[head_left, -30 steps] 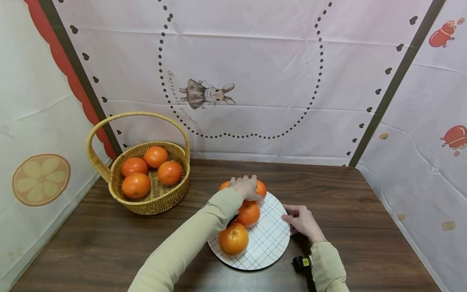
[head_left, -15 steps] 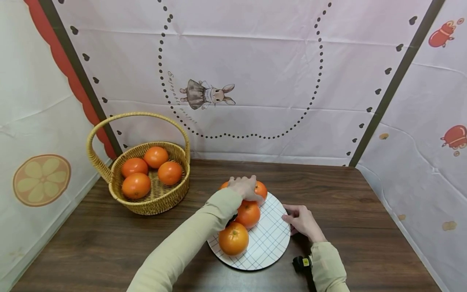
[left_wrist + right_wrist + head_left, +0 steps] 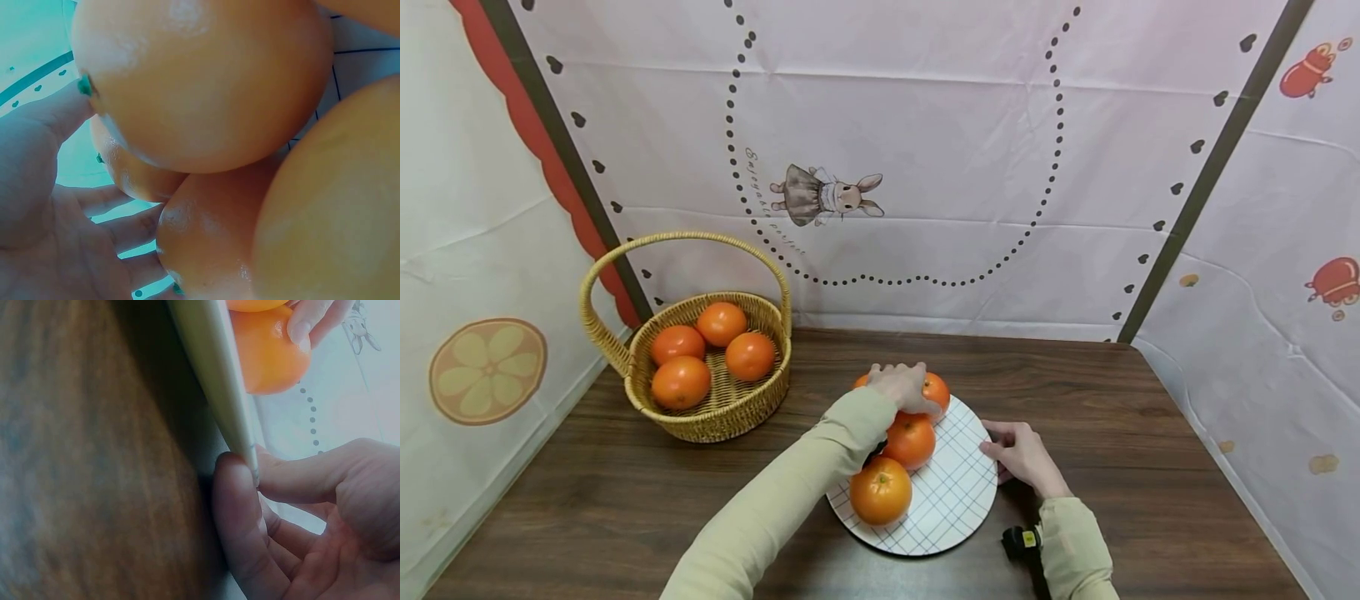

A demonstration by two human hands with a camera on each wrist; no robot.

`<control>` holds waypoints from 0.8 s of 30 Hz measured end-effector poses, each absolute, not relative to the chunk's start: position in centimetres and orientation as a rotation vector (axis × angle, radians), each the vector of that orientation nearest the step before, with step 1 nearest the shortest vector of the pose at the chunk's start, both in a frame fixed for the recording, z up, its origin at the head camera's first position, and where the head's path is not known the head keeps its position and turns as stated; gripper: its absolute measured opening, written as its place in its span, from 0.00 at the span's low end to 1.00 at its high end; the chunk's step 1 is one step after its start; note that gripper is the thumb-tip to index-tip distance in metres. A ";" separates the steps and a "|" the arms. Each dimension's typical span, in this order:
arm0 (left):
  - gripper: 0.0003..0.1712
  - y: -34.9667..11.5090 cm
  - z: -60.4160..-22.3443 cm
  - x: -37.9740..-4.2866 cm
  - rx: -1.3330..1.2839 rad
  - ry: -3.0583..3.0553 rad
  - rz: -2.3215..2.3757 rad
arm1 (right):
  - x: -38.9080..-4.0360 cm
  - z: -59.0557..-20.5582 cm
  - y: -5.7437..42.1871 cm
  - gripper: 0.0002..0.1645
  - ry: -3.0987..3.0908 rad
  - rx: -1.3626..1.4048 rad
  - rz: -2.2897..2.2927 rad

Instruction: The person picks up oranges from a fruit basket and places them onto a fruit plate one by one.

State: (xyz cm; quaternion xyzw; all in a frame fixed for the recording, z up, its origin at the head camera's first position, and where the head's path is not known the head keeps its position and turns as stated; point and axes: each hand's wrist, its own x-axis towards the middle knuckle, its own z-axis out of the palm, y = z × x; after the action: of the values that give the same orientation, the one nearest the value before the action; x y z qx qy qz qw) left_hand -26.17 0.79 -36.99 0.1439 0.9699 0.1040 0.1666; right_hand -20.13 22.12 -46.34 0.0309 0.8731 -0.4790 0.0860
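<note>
A round white plate with a blue grid carries several oranges, including a near orange, one behind it and one at the far rim. My left hand lies across the far oranges. In the left wrist view, its extended fingers reach along the oranges' outer side, and the thumb touches a large orange by its green stem. My right hand pinches the plate's right rim. The right wrist view shows the thumb above the rim and a finger beneath.
A wicker basket with a tall handle stands at the back left and holds several oranges. The wooden table is enclosed by printed cloth walls. A black strap device is at the right wrist.
</note>
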 end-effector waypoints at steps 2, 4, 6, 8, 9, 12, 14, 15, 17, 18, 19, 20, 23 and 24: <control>0.45 0.8 -37.0 -26.2 0.409 2.758 0.296 | -20.1 -46.3 22.1 0.27 2.601 0.092 -1.427; 0.45 0.7 -37.0 -26.1 0.409 2.754 0.299 | -20.1 -46.3 22.1 0.27 2.605 0.092 -1.423; 0.46 0.7 -37.0 -26.1 0.405 2.750 0.301 | -20.1 -46.3 22.1 0.27 2.611 0.091 -1.416; 0.47 0.6 -36.9 -26.1 0.402 2.755 0.300 | -20.1 -46.3 22.1 0.27 2.617 0.089 -1.410; 0.47 0.5 -36.9 -26.1 0.399 2.757 0.301 | -20.0 -46.3 22.1 0.27 2.619 0.089 -1.408; 0.47 0.3 -36.7 -26.0 0.398 2.761 0.315 | -20.0 -46.3 22.1 0.27 2.621 0.088 -1.405; 0.46 0.1 -36.6 -25.8 0.411 2.757 0.344 | -20.0 -46.2 22.1 0.27 2.621 0.089 -1.405; 0.46 0.0 -36.5 -25.7 0.423 2.753 0.365 | -20.0 -46.2 22.1 0.27 2.621 0.090 -1.405; 0.45 -0.2 -36.3 -25.4 0.455 2.749 0.406 | -20.0 -46.1 22.0 0.27 2.619 0.090 -1.408; 0.45 -0.4 -36.2 -25.2 0.475 2.751 0.420 | -20.0 -46.1 22.0 0.27 2.619 0.090 -1.409; 0.45 -0.5 -36.1 -25.0 0.492 2.753 0.439 | -20.0 -46.1 22.0 0.27 2.619 0.090 -1.408; 0.44 -0.7 -36.0 -24.8 0.506 2.759 0.460 | -20.0 -46.1 22.0 0.27 2.618 0.091 -1.409; 0.43 -1.4 -35.7 -24.1 0.535 2.783 0.530 | -19.9 -46.1 22.0 0.27 2.614 0.094 -1.410; 0.43 -1.7 -35.7 -23.9 0.544 2.793 0.558 | -19.9 -46.2 22.0 0.27 2.613 0.095 -1.410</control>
State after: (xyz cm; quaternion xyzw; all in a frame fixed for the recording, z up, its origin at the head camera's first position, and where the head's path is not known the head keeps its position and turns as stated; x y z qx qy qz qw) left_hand -23.89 -1.66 -35.67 0.1861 0.9561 0.1911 0.1208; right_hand -19.92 21.99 -46.16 0.0319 0.8765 -0.4728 0.0853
